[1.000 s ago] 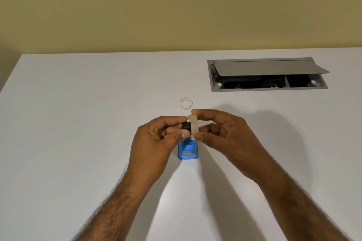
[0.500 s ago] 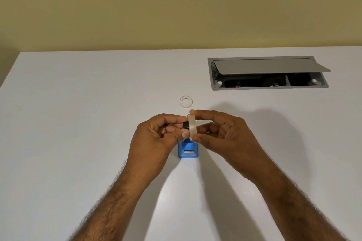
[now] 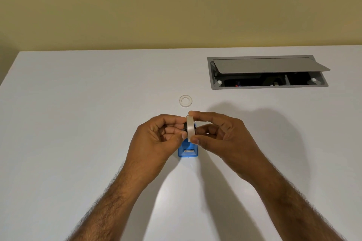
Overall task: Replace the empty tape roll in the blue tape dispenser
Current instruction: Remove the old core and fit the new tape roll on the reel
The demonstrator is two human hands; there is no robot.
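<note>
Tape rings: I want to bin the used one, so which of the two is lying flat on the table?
The thin white ring beyond the hands lies flat, untouched. The other, a thicker tape roll, is held on edge between both hands.

Both hands (image 3: 193, 133) pinch a tape roll (image 3: 190, 127) above the blue dispenser (image 3: 188, 151)

New tape roll (image 3: 190, 128), off-white, held upright and edge-on just below frame centre, a black hub (image 3: 185, 127) poking out of its left side. Blue tape dispenser (image 3: 188, 151) directly beneath on the white surface, metal bar showing. Empty tape roll (image 3: 185, 101), thin pale ring, flat just above, well apart.
</note>
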